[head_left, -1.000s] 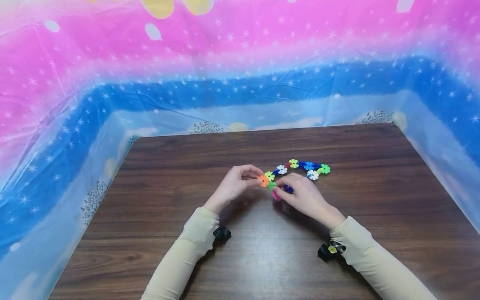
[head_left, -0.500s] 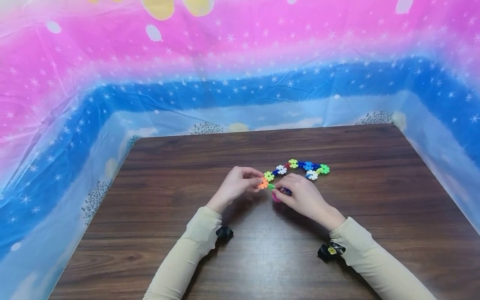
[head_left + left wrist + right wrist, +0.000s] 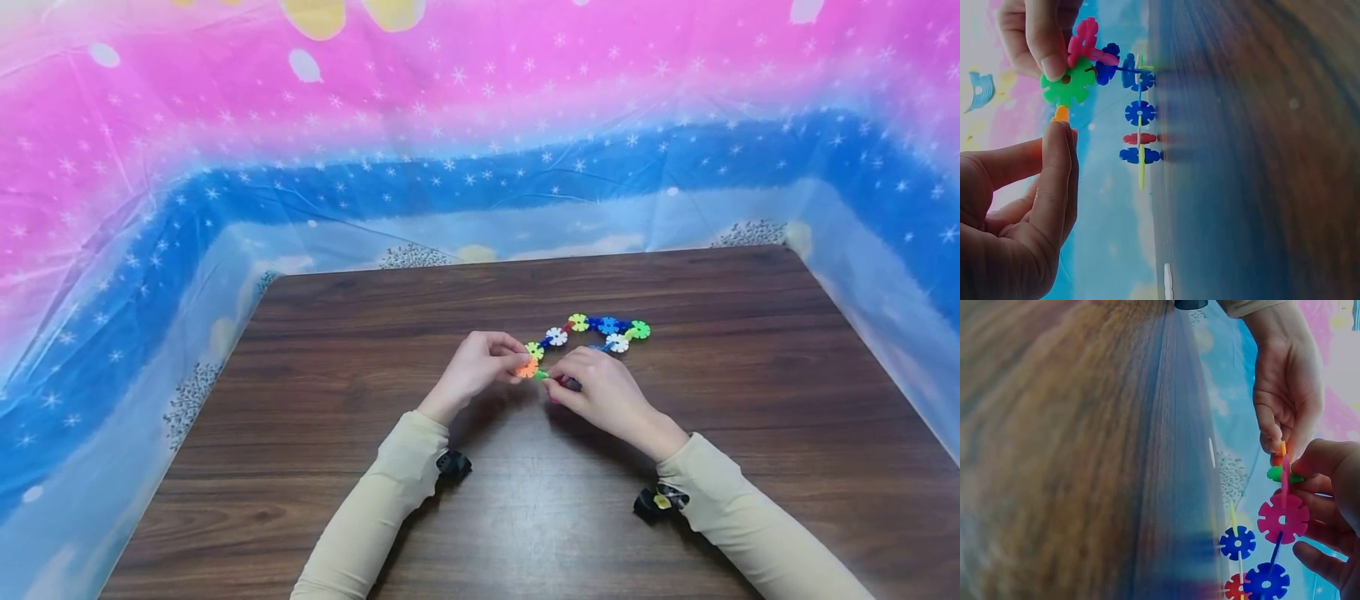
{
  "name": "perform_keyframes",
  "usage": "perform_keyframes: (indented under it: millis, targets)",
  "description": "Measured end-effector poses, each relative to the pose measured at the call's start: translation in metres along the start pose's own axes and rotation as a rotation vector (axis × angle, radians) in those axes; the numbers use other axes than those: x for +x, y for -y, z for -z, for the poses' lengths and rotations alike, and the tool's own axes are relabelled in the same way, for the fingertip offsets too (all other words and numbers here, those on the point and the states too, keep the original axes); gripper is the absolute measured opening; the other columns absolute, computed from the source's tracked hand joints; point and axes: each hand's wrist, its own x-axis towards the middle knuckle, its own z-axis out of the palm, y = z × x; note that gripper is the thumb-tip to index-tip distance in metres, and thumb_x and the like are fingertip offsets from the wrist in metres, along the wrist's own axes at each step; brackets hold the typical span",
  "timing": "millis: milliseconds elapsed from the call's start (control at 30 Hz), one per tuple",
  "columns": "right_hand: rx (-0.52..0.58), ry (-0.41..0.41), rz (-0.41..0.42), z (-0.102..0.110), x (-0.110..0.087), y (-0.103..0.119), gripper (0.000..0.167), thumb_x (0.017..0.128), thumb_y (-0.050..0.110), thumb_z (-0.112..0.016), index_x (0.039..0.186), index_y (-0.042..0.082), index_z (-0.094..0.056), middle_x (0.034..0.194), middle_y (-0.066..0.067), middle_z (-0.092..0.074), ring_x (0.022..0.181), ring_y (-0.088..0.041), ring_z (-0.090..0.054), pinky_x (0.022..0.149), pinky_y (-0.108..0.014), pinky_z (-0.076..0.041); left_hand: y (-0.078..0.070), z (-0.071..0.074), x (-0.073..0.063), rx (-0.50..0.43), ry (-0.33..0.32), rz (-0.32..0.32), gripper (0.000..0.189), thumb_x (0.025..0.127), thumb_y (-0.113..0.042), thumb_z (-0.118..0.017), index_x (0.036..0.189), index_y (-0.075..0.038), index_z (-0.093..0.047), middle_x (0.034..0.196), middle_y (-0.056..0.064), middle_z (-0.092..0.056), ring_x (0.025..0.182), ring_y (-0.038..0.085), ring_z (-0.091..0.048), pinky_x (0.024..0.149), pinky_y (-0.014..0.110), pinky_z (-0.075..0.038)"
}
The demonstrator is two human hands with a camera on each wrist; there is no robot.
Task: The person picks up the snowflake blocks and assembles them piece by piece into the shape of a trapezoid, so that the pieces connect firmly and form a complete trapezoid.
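Note:
My left hand pinches an orange snowflake-shaped linking disc between thumb and fingers. Opposite it, my right hand grips a green notched disc; its edge meets the orange one in the left wrist view. Pink discs and a dark blue disc follow on from the green disc, partly hidden by the right hand in the head view. The rest of the chain curves behind the hands, with white, yellow, blue and bright green discs linked together.
The dark wood-grain table carries the chain and the forearms. A pink and blue patterned cloth hangs behind and along the sides. Black wrist cameras sit at both cuffs.
The far part of the chain has shifted slightly left. The green disc has tilted more edge-on between the hands, and the left hand has edged a little to the right.

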Motion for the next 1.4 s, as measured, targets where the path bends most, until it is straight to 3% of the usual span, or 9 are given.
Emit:
perform_keyframes:
  millis: [500, 800, 1067, 1400]
  targets:
    - [0.006, 0.015, -0.022, -0.001, -0.004, 0.0, 0.006, 0.087, 0.016, -0.079, 0.089, 0.015, -0.074, 0.083, 0.005, -0.07, 0.075, -0.009, -0.06, 0.064, -0.029, -0.051, -0.001, -0.002, 0.0, 0.036, 0.003, 0.03, 0.015, 0.095, -0.009, -0.072, 0.104, 0.003, -0.072, 0.089, 0.013, -0.072, 0.066, 0.016, -0.068, 0.078, 0.049, -0.059]
    - [0.002, 0.015, -0.02, -0.003, -0.004, 0.002, 0.005, 0.086, 0.015, -0.079, 0.087, 0.014, -0.074, 0.08, 0.005, -0.069, 0.074, -0.01, -0.059, 0.063, -0.028, -0.05, 0.0, -0.007, -0.002, 0.074, 0.02, 0.023, 0.014, 0.095, -0.01, -0.071, 0.101, 0.002, -0.072, 0.087, 0.012, -0.071, 0.074, 0.03, -0.072, 0.074, 0.045, -0.06]
    - [0.021, 0.001, -0.033, -0.003, -0.002, 0.008, 0.004, 0.088, 0.012, -0.078, 0.089, 0.011, -0.074, 0.079, 0.005, -0.069, 0.073, -0.01, -0.057, 0.063, -0.027, -0.048, -0.003, -0.014, -0.003, 0.064, -0.002, 0.033, 0.012, 0.096, -0.006, -0.069, 0.101, 0.004, -0.07, 0.086, 0.013, -0.07, 0.065, 0.015, -0.069, 0.074, 0.044, -0.06]
    - [0.036, -0.067, -0.078, -0.008, -0.004, 0.011, 0.006, 0.091, 0.011, -0.076, 0.087, 0.008, -0.072, 0.079, 0.001, -0.069, 0.075, -0.015, -0.06, 0.067, -0.033, -0.052, -0.003, -0.02, 0.0, -0.059, -0.036, 0.108, 0.014, 0.097, -0.004, -0.067, 0.105, 0.007, -0.069, 0.09, 0.015, -0.068, 0.065, 0.014, -0.068, 0.078, 0.044, -0.06]
